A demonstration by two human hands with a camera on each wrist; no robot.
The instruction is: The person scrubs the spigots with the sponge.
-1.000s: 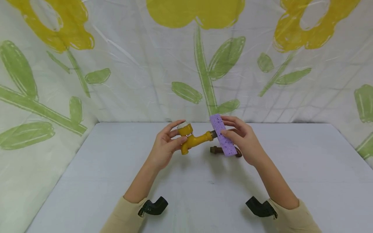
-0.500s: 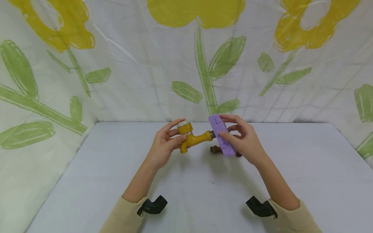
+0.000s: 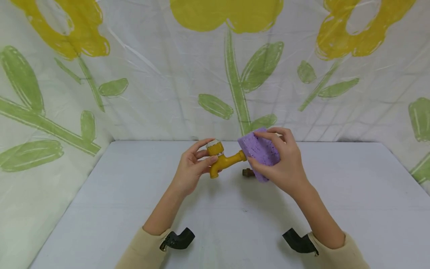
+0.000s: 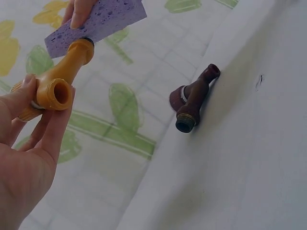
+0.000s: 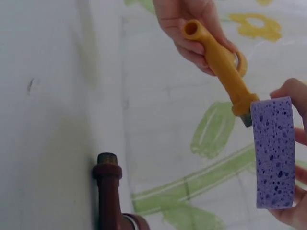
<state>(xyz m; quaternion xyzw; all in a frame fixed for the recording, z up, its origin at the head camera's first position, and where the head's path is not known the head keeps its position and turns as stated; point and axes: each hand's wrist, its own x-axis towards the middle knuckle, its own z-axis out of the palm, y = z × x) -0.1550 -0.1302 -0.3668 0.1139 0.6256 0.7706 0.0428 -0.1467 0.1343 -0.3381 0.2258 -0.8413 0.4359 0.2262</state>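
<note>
My left hand [image 3: 189, 168] grips a yellow faucet [image 3: 229, 160] by its knob end, thumb in front and fingers behind, above the table. The faucet's threaded end points to the right. A purple sponge [image 3: 260, 151] touches that end, and my right hand [image 3: 289, 160] pinches it between thumb and fingers. In the right wrist view the dark thread [image 5: 246, 120] shows beside the sponge's edge. A second, dark red-brown faucet [image 4: 194, 98] lies on the table below; the sponge hides most of it in the head view.
The white table [image 3: 215, 224] ends at a hanging sheet [image 3: 151, 93] painted with yellow flowers and green leaves. A black bent piece sticks out from each beige sleeve [image 3: 144, 246].
The sponge has turned in my right hand so its broad face shows, and it now covers the faucet's thread in the head view. My left hand and the yellow faucet have barely moved.
</note>
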